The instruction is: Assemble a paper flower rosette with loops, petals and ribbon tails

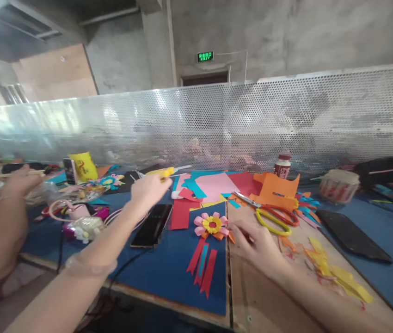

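Note:
My left hand [150,188] reaches over the black phone [152,225], its fingers closed around a yellow tool [166,173] with a thin pale rod at its end; blur hides its exact kind. A paper flower [212,225] with pink and orange petals and a yellow ring lies on the blue tabletop. Beneath it hang red and blue paper ribbons [208,273] with notched ends. My right hand [257,243] rests at the flower's right edge, fingers curled together beside a bit of orange paper [231,237]. Scissors [273,222] with yellow and orange handles lie just beyond this hand.
Coloured paper sheets [217,187] spread behind the flower. Yellow scraps [338,275] lie at right, near a dark flat slab [354,236]. A bottle [282,166] and a jar [339,186] stand behind. Another person's hand [23,180] is at left. A perforated metal screen [196,125] borders the table.

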The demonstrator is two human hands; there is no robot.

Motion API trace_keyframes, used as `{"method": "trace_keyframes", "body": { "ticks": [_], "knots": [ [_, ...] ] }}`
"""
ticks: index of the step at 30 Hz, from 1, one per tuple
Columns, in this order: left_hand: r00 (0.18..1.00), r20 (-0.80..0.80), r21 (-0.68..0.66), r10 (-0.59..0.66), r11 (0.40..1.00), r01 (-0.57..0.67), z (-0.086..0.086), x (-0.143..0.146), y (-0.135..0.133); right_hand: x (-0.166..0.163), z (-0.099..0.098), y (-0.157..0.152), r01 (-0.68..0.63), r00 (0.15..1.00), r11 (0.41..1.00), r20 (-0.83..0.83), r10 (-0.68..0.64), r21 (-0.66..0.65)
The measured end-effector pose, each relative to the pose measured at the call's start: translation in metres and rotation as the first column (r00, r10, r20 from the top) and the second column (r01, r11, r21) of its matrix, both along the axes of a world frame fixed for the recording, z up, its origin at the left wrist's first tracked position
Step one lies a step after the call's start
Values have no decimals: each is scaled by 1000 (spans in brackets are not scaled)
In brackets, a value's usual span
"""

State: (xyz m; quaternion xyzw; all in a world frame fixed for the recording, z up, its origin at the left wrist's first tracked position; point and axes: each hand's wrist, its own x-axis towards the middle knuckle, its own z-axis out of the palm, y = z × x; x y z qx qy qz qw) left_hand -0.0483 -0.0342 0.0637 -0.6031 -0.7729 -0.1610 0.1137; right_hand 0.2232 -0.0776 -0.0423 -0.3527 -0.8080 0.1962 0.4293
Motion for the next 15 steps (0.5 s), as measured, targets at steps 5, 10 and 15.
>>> {"method": "trace_keyframes", "body": {
  "ticks": [5, 10, 15],
  "knots": [
    [903, -133, 188, -409, 884, 428, -25, 109, -63, -10, 16, 3, -353, 848, 862, -513, 131, -363],
    [716, -39, 154, -697, 703, 694, -54, 133, -78, -17, 32, -17, -528, 533, 679, -822, -202, -510],
    [852, 90, -60, -516, 851, 522, -70, 81, -61, 11, 36, -15, -269, 522, 765, -757, -394, -584]
  ]
}}
